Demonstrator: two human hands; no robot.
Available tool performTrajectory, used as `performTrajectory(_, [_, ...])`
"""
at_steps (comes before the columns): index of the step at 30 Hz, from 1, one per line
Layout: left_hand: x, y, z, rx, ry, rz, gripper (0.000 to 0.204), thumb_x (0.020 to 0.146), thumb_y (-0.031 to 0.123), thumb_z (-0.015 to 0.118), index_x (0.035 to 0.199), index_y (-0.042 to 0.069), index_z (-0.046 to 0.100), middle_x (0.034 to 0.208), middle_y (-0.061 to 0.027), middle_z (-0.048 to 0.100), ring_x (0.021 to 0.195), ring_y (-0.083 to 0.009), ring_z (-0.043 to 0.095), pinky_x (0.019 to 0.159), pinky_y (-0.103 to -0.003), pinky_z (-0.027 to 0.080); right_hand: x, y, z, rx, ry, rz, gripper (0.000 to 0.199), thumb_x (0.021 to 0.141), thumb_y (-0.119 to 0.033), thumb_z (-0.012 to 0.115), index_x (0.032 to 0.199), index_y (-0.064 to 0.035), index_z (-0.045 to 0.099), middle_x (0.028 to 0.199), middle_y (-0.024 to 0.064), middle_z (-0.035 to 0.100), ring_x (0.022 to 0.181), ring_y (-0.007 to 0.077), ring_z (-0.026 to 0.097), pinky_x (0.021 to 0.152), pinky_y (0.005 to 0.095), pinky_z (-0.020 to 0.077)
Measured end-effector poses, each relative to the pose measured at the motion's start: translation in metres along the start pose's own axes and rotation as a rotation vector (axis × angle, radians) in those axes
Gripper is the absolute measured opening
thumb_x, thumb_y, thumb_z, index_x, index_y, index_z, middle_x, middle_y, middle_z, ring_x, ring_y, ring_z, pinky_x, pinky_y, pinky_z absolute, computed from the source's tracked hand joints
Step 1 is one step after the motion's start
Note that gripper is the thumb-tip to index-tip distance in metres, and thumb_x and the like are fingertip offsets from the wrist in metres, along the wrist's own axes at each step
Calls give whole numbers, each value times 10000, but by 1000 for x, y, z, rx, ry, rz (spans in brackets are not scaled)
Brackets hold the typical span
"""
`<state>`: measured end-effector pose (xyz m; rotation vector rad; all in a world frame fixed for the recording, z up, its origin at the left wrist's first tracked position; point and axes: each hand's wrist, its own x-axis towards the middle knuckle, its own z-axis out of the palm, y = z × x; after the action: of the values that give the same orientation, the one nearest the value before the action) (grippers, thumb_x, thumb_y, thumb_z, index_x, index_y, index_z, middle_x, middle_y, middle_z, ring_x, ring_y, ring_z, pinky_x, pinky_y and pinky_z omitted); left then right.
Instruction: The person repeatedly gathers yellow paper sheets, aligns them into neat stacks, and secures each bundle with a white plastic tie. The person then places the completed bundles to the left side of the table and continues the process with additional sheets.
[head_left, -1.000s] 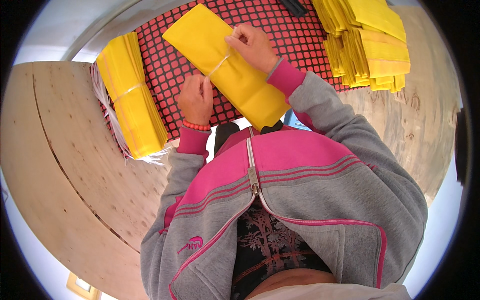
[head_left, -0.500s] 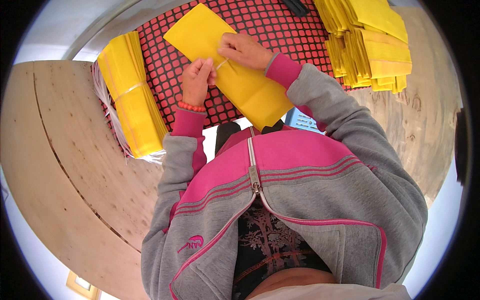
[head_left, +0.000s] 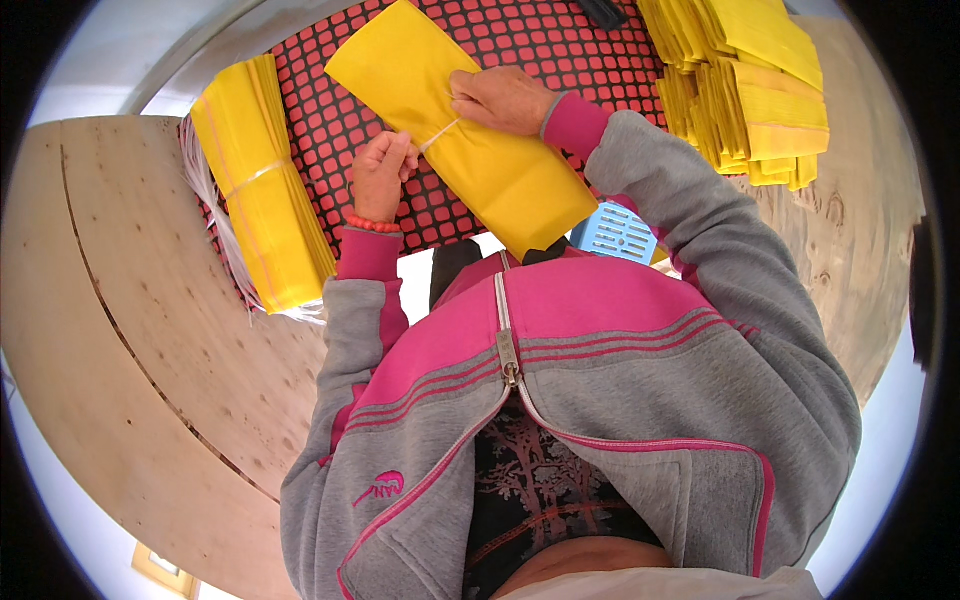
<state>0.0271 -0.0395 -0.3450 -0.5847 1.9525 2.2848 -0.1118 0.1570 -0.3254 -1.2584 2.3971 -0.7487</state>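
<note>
A flat yellow folded bundle, apparently of woven bags [head_left: 525, 195], lies slantwise on the red-and-black checked surface [head_left: 318, 60] in front of me. Across its middle runs a thin white tie strip [head_left: 440, 134], pulled taut and pinching the sides in. At the bundle's left edge, my left hand [head_left: 380, 178] is closed in a pinch on one end of the strip. My right hand [head_left: 505, 100] rests on the bundle's right side, fingers closed at the strip's other end, which they mostly hide.
A tied yellow bundle [head_left: 268, 215] lies at the left, beside loose white strips [head_left: 205, 180]. Folded yellow bags [head_left: 780, 105] are piled at the far right. A blue plastic basket [head_left: 615, 230] shows below the surface's near edge. A black object [head_left: 601, 12] lies at the back. Wooden boards [head_left: 160, 270] flank both sides.
My hands have moved apart, the left to the left and slightly nearer me, the right to the right. The white strip now spans the bundle more tightly, and its sides are drawn in.
</note>
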Motion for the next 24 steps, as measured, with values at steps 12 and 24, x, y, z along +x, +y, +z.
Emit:
performTrajectory(12, [49,92,61,563,-321,416,263,947,235,550,777,40,594,712,24,584,605,-64,498,566,-220,403,-1,4,16,-29,55,-99,304,947,-393,484,987,-107,579,830,150,646,764,373,636,679,486,494])
performTrajectory(24, [21,25,82,26,231,97,81,889,72,578,907,8,624,834,-74,631,620,-137,588,564,-272,466,-9,19,20,259,219,32,339,983,-357,413,910,-64,566,844,157,615,823,357,605,701,446,463])
